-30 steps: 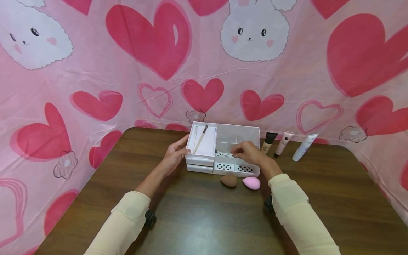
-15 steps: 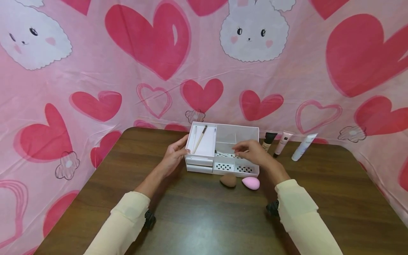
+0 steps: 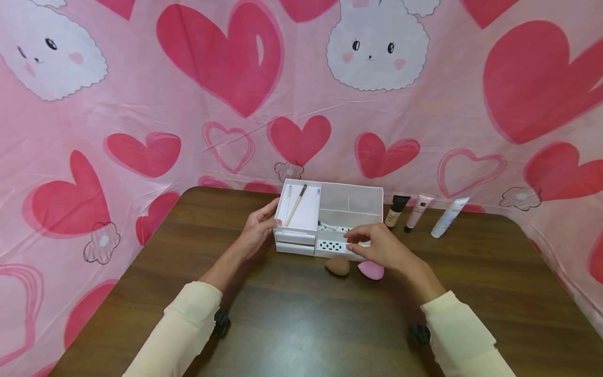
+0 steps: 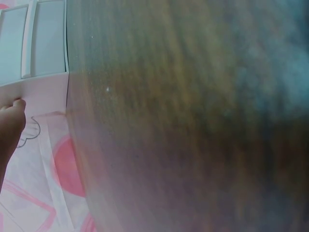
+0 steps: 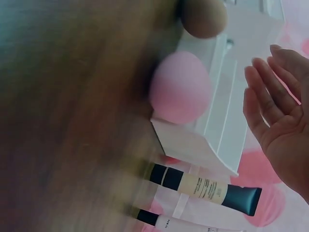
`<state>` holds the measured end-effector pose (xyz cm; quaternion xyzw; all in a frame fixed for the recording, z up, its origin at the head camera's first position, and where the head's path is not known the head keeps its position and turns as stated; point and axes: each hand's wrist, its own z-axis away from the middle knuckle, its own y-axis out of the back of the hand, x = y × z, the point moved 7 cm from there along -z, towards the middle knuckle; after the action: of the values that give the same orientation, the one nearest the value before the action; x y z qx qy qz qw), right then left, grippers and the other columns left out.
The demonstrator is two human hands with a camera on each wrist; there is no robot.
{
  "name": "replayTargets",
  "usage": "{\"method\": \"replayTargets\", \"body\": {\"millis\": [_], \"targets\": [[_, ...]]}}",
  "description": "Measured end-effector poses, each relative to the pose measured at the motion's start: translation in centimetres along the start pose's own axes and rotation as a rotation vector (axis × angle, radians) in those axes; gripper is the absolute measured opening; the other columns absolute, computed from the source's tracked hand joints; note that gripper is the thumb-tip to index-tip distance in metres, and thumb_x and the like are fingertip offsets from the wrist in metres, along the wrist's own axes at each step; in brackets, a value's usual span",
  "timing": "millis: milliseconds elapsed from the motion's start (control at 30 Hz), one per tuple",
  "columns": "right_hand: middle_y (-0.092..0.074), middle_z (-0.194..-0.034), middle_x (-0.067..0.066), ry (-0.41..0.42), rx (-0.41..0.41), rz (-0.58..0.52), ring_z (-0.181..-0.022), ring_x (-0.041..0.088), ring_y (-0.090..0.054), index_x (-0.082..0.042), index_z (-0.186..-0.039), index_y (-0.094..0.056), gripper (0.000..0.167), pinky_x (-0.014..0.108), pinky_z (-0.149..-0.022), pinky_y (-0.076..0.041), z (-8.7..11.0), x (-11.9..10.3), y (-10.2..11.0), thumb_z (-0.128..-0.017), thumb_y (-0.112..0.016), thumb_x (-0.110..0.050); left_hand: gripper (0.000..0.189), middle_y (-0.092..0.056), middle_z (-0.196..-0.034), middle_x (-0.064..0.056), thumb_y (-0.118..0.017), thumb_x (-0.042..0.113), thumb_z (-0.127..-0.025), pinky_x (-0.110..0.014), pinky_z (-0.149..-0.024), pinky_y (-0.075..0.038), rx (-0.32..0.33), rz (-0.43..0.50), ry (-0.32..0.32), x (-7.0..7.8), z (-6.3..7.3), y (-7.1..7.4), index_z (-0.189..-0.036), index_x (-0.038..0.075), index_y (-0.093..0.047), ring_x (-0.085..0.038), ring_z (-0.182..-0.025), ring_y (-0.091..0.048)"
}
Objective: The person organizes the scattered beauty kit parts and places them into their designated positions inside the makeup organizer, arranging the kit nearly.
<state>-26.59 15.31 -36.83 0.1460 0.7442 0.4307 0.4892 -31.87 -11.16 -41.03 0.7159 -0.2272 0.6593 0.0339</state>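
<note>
My left hand [image 3: 259, 226] rests against the left side of a white desktop organizer [image 3: 296, 238], thumb at its front corner. In the left wrist view, the thumb [image 4: 18, 108] touches the organizer's pale side wall [image 4: 43, 94]. My right hand [image 3: 377, 243] hovers over the front right compartments, fingers loosely bent; the right wrist view shows nothing in the hand [image 5: 280, 111]. A brush with a dark tip [image 3: 296, 205] and a slim white stick [image 3: 288, 203] lie in the upper left tray. A slim silvery item [image 3: 327, 226] lies in the middle compartment.
A brown makeup sponge [image 3: 337, 266] and a pink one [image 3: 371, 270] sit before the organizer. To its right stand a black-capped beige tube [image 3: 397, 212], a pink tube [image 3: 418, 212] and a white tube [image 3: 449, 217]. A heart-print cloth hangs behind the table [image 3: 301, 314].
My right hand has moved from the middle compartment towards me, now over the front right compartments, its fingers more spread. The left hand has stayed at the organizer's side.
</note>
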Motion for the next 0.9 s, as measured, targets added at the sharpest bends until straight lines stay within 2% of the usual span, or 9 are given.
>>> {"method": "replayTargets", "body": {"millis": [133, 233, 333, 400, 467, 567, 633, 700, 900], "targets": [[-0.079, -0.098, 0.01, 0.055, 0.017, 0.062, -0.09, 0.021, -0.072, 0.0, -0.108, -0.077, 0.023, 0.046, -0.086, -0.059, 1.0, -0.6, -0.9, -0.087, -0.076, -0.01, 0.07, -0.012, -0.171, -0.017, -0.044, -0.01, -0.094, -0.018, -0.113, -0.036, 0.003, 0.003, 0.006, 0.0, 0.0, -0.1, -0.159, -0.007, -0.017, -0.031, -0.157, -0.015], [-0.079, -0.097, 0.009, 0.073, 0.022, 0.095, -0.09, 0.022, -0.073, -0.001, -0.105, -0.077, 0.023, 0.044, -0.083, -0.06, 1.6, -0.6, -1.6, -0.085, -0.078, -0.011, 0.07, -0.012, -0.172, -0.017, -0.044, -0.01, -0.095, -0.029, -0.12, -0.028, 0.001, 0.004, 0.011, 0.1, 0.0, -0.2, -0.159, -0.006, -0.016, -0.03, -0.158, -0.014], [-0.079, -0.098, 0.007, 0.063, -0.002, 0.12, -0.089, 0.02, -0.073, -0.003, -0.105, -0.078, 0.023, 0.04, -0.081, -0.061, 2.0, -0.4, -2.3, -0.084, -0.08, -0.014, 0.07, -0.012, -0.172, -0.017, -0.044, -0.01, -0.095, -0.04, -0.123, -0.019, 0.002, 0.006, 0.011, 0.2, 0.1, -0.2, -0.159, -0.006, -0.017, -0.03, -0.158, -0.014], [-0.079, -0.097, 0.005, 0.063, -0.024, 0.153, -0.086, 0.017, -0.071, -0.005, -0.105, -0.078, 0.024, 0.035, -0.078, -0.061, 2.1, -0.3, -2.9, -0.084, -0.081, -0.017, 0.07, -0.012, -0.172, -0.017, -0.044, -0.01, -0.095, -0.042, -0.123, -0.017, 0.003, 0.005, 0.011, 0.2, 0.1, -0.2, -0.159, -0.006, -0.017, -0.03, -0.158, -0.014], [-0.078, -0.096, 0.002, 0.049, -0.047, 0.174, -0.081, 0.012, -0.066, -0.007, -0.106, -0.078, 0.026, 0.028, -0.074, -0.058, 2.2, -0.2, -3.4, -0.084, -0.082, -0.02, 0.07, -0.012, -0.172, -0.017, -0.044, -0.01, -0.094, -0.034, -0.122, -0.027, 0.003, 0.008, 0.008, 0.2, 0.1, -0.3, -0.159, -0.006, -0.017, -0.031, -0.158, -0.015], [-0.075, -0.088, -0.002, 0.044, -0.053, 0.218, -0.074, 0.007, -0.057, -0.008, -0.105, -0.078, 0.027, 0.021, -0.066, -0.05, 2.1, 0.0, -3.9, -0.083, -0.083, -0.024, 0.07, -0.012, -0.171, -0.017, -0.044, -0.011, -0.094, -0.019, -0.113, -0.038, -0.002, 0.012, 0.003, 0.2, 0.1, -0.3, -0.159, -0.007, -0.017, -0.032, -0.157, -0.015], [-0.072, -0.084, -0.003, 0.031, -0.044, 0.233, -0.071, 0.005, -0.053, -0.009, -0.104, -0.078, 0.028, 0.02, -0.064, -0.046, 2.1, 0.0, -4.1, -0.082, -0.084, -0.024, 0.07, -0.013, -0.171, -0.017, -0.044, -0.011, -0.094, -0.015, -0.11, -0.04, -0.005, 0.01, 0.001, 0.2, 0.1, -0.3, -0.159, -0.007, -0.018, -0.032, -0.157, -0.015], [-0.071, -0.081, -0.004, 0.027, -0.026, 0.258, -0.069, 0.004, -0.052, -0.008, -0.102, -0.078, 0.027, 0.02, -0.063, -0.044, 2.0, 0.0, -4.2, -0.081, -0.085, -0.024, 0.07, -0.013, -0.172, -0.017, -0.044, -0.011, -0.094, -0.018, -0.113, -0.038, -0.006, 0.006, 0.001, 0.1, 0.0, -0.2, -0.159, -0.006, -0.018, -0.031, -0.157, -0.015], [-0.075, -0.082, 0.0, 0.024, -0.006, 0.257, -0.069, 0.004, -0.058, -0.006, -0.101, -0.079, 0.026, 0.021, -0.063, -0.05, 1.8, 0.2, -4.3, -0.081, -0.084, -0.021, 0.071, -0.011, -0.172, -0.018, -0.043, -0.011, -0.094, -0.014, -0.108, -0.04, -0.002, 0.007, 0.002, 0.1, 0.0, -0.2, -0.159, -0.007, -0.016, -0.031, -0.157, -0.014]]}}
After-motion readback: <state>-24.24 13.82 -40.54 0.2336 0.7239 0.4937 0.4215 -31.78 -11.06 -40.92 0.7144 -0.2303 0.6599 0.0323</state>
